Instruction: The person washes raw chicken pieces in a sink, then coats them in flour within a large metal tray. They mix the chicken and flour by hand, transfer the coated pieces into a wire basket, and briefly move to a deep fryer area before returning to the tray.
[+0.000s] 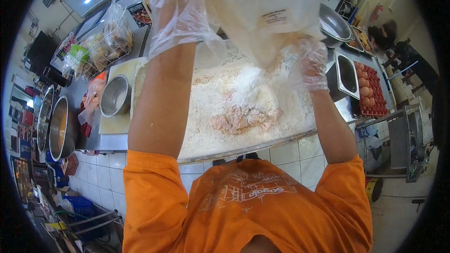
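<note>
A large clear plastic bag with white powder inside hangs tilted over a wide flour-filled metal tray. My right hand, in a thin plastic glove, grips the bag's lower right part. At the top edge, my left hand, in a loose glove, is at the bag's upper left; its fingers are mostly hidden. Below the bag's low corner rises a mound of white flour. Floured pieces of raw meat, apparently chicken, lie in front of that mound, partly covered.
To the left, a metal bowl rests on a cutting board, near a wire basket of bagged goods. Steel bowls stand at the counter's left end. A deep steel container and a red egg tray stand right.
</note>
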The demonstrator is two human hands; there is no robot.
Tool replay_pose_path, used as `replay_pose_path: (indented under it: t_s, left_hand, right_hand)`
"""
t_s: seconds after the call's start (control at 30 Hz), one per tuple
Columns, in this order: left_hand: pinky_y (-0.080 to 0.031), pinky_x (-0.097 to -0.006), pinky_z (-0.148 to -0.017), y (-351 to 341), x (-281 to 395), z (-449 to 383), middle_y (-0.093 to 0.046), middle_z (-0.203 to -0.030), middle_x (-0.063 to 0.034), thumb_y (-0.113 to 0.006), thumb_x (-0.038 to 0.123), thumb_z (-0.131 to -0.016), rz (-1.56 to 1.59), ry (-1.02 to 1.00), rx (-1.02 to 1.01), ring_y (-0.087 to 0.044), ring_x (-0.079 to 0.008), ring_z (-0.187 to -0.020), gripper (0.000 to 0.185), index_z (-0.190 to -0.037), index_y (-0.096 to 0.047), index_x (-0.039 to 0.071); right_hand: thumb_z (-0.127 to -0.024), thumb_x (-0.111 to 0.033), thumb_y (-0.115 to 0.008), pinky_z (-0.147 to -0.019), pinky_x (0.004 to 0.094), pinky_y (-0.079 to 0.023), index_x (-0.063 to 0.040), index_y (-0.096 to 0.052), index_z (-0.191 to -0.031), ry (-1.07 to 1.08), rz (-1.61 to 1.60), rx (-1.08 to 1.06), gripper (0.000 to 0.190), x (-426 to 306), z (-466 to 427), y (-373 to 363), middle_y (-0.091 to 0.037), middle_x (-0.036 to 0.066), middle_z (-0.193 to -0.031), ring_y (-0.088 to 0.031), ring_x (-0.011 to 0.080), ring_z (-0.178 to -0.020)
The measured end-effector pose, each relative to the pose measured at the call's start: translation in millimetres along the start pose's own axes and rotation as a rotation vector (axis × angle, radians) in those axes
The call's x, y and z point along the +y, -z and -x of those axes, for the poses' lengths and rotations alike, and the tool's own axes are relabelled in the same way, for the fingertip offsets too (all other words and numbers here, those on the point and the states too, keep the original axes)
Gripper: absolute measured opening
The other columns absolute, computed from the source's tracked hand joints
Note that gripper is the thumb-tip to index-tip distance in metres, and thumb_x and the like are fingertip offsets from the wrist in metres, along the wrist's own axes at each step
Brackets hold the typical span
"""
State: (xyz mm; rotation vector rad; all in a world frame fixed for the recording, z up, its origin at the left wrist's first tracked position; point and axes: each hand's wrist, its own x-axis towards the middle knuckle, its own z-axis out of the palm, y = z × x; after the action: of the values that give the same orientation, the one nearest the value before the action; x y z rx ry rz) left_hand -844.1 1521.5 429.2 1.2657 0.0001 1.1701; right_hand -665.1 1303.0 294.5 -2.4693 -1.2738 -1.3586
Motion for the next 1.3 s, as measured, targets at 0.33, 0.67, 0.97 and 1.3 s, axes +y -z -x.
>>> replay_pose_path:
  t_s: [0.33, 0.67, 0.97, 1.3]
  left_hand:
    - [-0.041, -0.0280, -0.083, 29.3, 30.4, 10.1, -0.055, -0.106, -0.0095, -0.046, 0.030, -0.090, -0.024, 0.065, -0.085, -0.052, -0.0179, -0.093, 0.032, -0.111, -0.052, 0.006]
    - [-0.042, -0.0252, -0.076, 49.1, -6.7, -2.3, -0.057, -0.099, -0.0055, -0.045, 0.030, -0.091, -0.343, -0.450, 0.075, -0.053, -0.0158, -0.086, 0.032, -0.106, -0.056, 0.005]
    - [-0.043, -0.0257, -0.078, 86.6, 28.4, 19.4, -0.059, -0.097, -0.0071, -0.052, 0.026, -0.088, 0.286, 0.149, -0.042, -0.054, -0.0164, -0.089, 0.030, -0.107, -0.055, 0.003]
    - [-0.043, -0.0261, -0.080, 114.9, 34.4, 20.8, -0.059, -0.098, -0.0075, -0.057, 0.023, -0.084, 0.189, 0.213, -0.161, -0.055, -0.0174, -0.091, 0.031, -0.108, -0.055, 0.004]
  right_hand:
    - [-0.070, -0.013, -0.056, -0.072, 0.0424, -0.039, -0.011, -0.059, -0.094, -0.007, 0.031, 0.127, 0.025, -51.7, 5.3, 6.7, -0.059, 0.008, -0.091, -0.054, 0.0246, -0.085]
    - [-0.069, -0.015, -0.061, -0.080, 0.0373, -0.045, -0.004, -0.060, -0.097, 0.088, -0.235, 0.293, 0.030, -37.6, 11.6, 1.2, -0.061, 0.015, -0.094, -0.058, 0.0268, -0.089]
    - [-0.073, -0.010, -0.057, -0.082, 0.0355, -0.046, -0.002, -0.057, -0.105, 0.054, -0.175, 0.047, 0.033, -69.1, 13.4, 26.6, -0.060, 0.015, -0.101, -0.057, 0.0291, -0.092]
    - [-0.071, -0.009, -0.057, -0.074, 0.0366, -0.047, -0.003, -0.060, -0.092, -0.049, -0.050, -0.091, 0.022, -65.7, 19.2, 32.1, -0.062, 0.013, -0.088, -0.059, 0.0282, -0.081]
